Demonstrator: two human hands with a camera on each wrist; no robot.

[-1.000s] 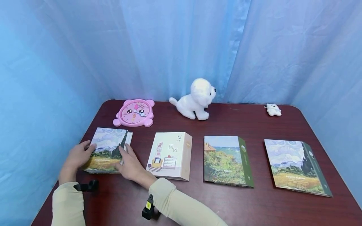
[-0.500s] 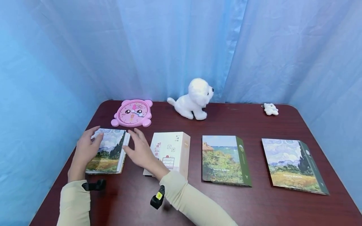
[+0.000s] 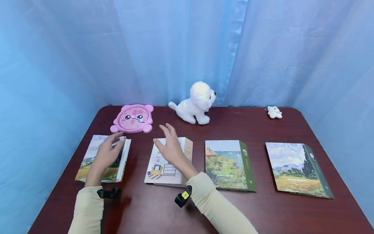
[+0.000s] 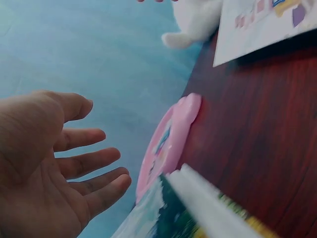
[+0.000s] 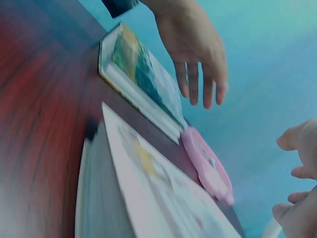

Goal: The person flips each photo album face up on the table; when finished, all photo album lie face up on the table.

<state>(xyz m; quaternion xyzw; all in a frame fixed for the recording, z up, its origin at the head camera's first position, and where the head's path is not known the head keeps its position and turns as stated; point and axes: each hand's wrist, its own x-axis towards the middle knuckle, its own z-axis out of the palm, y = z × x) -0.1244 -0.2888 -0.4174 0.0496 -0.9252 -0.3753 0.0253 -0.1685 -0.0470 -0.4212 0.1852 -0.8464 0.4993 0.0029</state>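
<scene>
In the head view my left hand (image 3: 105, 155) hovers over the right part of a photo album with a painted landscape cover (image 3: 90, 155). Its fingers are loosely spread and hold nothing, as the left wrist view also shows. My right hand (image 3: 171, 148) is raised above a white album with a room drawing (image 3: 156, 172), fingers apart and nothing held. The right wrist view shows page edges (image 5: 96, 188) under that white cover. Further right lie a green-spined photo album (image 3: 225, 162) and another landscape photo album (image 3: 295, 169).
Behind the albums lie a pink bear-shaped clock (image 3: 132, 119) at the left and a white plush dog (image 3: 195, 104) near the middle. A small white plush toy (image 3: 274, 112) lies at the back right. Blue curtains (image 3: 175, 48) enclose the dark red table (image 3: 152, 211).
Both hands have come off the leftmost landscape album and moved right, the right hand now over the white album. The head view has shifted slightly. The albums look unmoved on the table.
</scene>
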